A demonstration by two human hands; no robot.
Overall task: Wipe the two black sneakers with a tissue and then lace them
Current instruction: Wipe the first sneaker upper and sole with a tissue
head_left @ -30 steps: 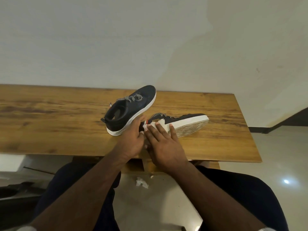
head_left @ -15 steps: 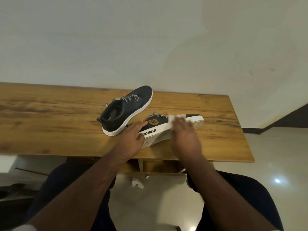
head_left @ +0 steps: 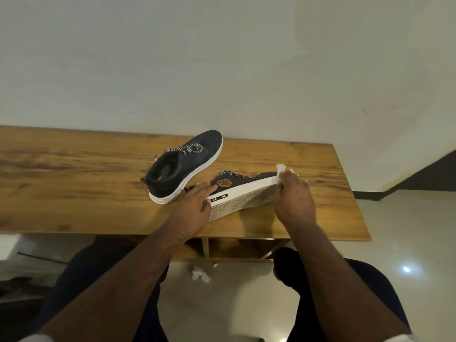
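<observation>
On the wooden worktop (head_left: 74, 183), towards its right end, the nearer sneaker (head_left: 243, 191) lies tipped on its side with the patterned sole facing the person, while the second sneaker (head_left: 183, 166) stands upright just behind and to the left, its laces loose. The left hand (head_left: 191, 206) steadies the heel end of the tipped shoe, fingers extended along the white sidewall and thumb under the sole edge, pressing rather than clenching. The right hand (head_left: 293, 196) is at the toe, its fingers curled round a white tissue (head_left: 281, 169) that pokes up above the knuckles and bears on the white rim. To do this step well, I judge the wipe should run in long strokes along the sidewall with firm, even pressure, the left hand bracing against the push so the shoe does not slide or roll; folding the tissue to a fresh face would keep dirt from smearing back onto the white rubber. The toe sits near the worktop's right end and the sole is not far from the near edge, so a hard stroke towards the toe could nudge the shoe that way. Open room lies to the left, where a long stretch of wood is free. A crumpled tissue (head_left: 201, 274) lies on the floor (head_left: 394, 243) below, between the knees.
</observation>
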